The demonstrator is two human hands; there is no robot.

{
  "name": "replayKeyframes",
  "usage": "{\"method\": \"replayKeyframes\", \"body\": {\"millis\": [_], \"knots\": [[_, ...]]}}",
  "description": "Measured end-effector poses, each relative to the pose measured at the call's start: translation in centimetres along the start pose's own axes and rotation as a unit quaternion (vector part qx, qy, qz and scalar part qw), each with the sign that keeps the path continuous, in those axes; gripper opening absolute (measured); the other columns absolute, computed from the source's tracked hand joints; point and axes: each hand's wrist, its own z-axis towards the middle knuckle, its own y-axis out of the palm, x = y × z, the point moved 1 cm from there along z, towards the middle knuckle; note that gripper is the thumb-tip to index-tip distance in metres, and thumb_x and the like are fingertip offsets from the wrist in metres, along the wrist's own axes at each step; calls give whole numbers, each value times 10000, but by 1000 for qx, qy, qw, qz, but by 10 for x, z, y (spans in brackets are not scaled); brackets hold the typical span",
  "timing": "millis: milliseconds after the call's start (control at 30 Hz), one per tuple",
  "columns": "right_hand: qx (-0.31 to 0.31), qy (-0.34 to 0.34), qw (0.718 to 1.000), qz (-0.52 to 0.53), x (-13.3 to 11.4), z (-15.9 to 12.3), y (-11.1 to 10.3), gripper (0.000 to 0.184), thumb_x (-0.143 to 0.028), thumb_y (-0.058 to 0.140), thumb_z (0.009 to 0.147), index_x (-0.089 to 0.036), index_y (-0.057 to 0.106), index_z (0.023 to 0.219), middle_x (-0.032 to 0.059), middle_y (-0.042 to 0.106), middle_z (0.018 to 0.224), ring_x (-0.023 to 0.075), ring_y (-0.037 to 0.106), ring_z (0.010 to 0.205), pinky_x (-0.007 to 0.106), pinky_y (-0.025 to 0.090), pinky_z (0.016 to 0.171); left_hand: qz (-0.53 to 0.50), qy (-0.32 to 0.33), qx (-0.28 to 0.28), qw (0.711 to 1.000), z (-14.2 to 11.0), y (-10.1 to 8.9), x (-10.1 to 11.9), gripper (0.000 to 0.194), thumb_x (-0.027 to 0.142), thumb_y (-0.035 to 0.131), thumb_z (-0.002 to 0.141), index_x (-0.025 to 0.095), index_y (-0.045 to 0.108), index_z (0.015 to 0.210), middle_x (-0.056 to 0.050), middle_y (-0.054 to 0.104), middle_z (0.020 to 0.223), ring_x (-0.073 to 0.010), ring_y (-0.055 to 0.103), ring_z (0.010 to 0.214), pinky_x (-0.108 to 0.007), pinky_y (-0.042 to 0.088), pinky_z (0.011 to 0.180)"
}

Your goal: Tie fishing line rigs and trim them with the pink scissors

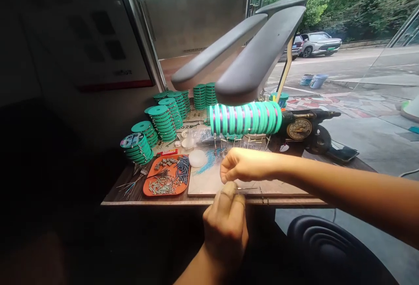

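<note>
My left hand [225, 224] is closed at the front edge of the table, with what look like covers on two fingertips. Just above it, my right hand [244, 166] has its fingers pinched together over a pale board [209, 184]. The hands almost meet, and anything thin between their fingertips is too small to make out. Behind them, a row of green line spools [245, 118] sits on the shaft of a winding machine [299, 128] with a dial. Small metal fittings [222, 142] dangle below the spools. Blue strands [207, 162] lie left of my right hand.
An orange tray [146, 189] of small weights, dark sleeves and metal fittings lies at left. Stacks of green spools [163, 121] stand behind it, near a red tube [167, 152] and a white round lid [197, 159]. A grey lamp [258, 58] overhangs the table; a black stool [327, 245] stands below right.
</note>
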Motion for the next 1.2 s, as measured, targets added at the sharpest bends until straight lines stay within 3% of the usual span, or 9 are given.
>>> {"method": "replayKeyframes", "body": {"millis": [167, 267, 367, 500, 700, 800, 967, 1067, 1200], "knots": [[27, -10, 1000, -13, 1, -3, 2, 118, -143, 571, 675, -135, 564, 558, -64, 421, 416, 55, 367, 385, 179, 301, 389, -54, -33, -45, 997, 5, 0, 7, 183, 70, 579, 721, 205, 695, 683, -65, 572, 757, -195, 500, 824, -260, 352, 839], [141, -48, 987, -59, 7, -33, 6, 78, -180, 529, 753, -154, 591, 714, 17, 580, 672, 118, 508, 610, 224, 388, 553, -202, -208, -84, 953, 11, 4, 4, 147, 53, 615, 682, 167, 641, 593, -10, 523, 652, -112, 428, 621, -168, 365, 576], [313, -160, 907, -234, 29, -73, 24, 158, -247, 449, 854, -192, 595, 831, 58, 614, 764, 151, 531, 668, 268, 390, 605, -334, -390, -154, 844, 18, 9, -3, 101, 37, 631, 633, 109, 609, 565, 19, 485, 550, -34, 280, 431, -126, 167, 351], [329, -325, 785, -412, 63, -99, 63, 248, -141, 360, 889, -182, 603, 862, 63, 634, 710, 156, 530, 625, 309, 387, 590, -406, -465, -199, 761, 21, 13, -8, 62, 23, 601, 632, 70, 598, 591, 19, 492, 555, 25, 209, 364, -78, 124, 307], [354, -368, 731, -452, 73, -81, 79, 190, -94, 421, 856, -119, 609, 872, 46, 615, 610, 139, 469, 516, 303, 297, 479, -460, -505, -205, 701, 16, 16, -7, 84, 13, 564, 667, 65, 570, 601, -2, 518, 590, 28, 338, 375, -41, 188, 289], [365, -366, 758, -397, 73, -79, 79, 238, -106, 379, 877, -141, 611, 838, 36, 586, 574, 134, 450, 506, 295, 284, 476, -465, -506, -194, 700, 14, 17, -7, 79, 13, 579, 661, 72, 566, 610, 16, 497, 591, 31, 335, 380, -39, 187, 292], [273, -135, 947, 102, 85, -76, 82, 170, -272, 509, 843, -171, 587, 730, 15, 570, 653, 125, 506, 621, 243, 386, 576, -450, -486, -184, 727, 12, 17, -5, 65, 44, 640, 628, 77, 585, 634, 34, 467, 599, 21, 331, 421, -51, 173, 317], [138, 6, 927, 350, 90, -74, 83, 258, -401, 625, 708, -157, 555, 660, -20, 510, 583, 104, 457, 536, 225, 376, 519, -396, -457, -217, 766, 14, 17, -2, 79, 65, 648, 614, 82, 573, 602, 16, 477, 586, -6, 337, 439, -92, 143, 327], [97, 42, 939, 327, 85, -86, 84, 222, -354, 621, 690, -149, 556, 634, -23, 492, 570, 107, 454, 532, 224, 372, 514, -166, -283, -229, 917, 18, 15, 1, 98, 128, 618, 657, 134, 559, 579, 20, 451, 597, -65, 354, 492, -169, 230, 405]]}}
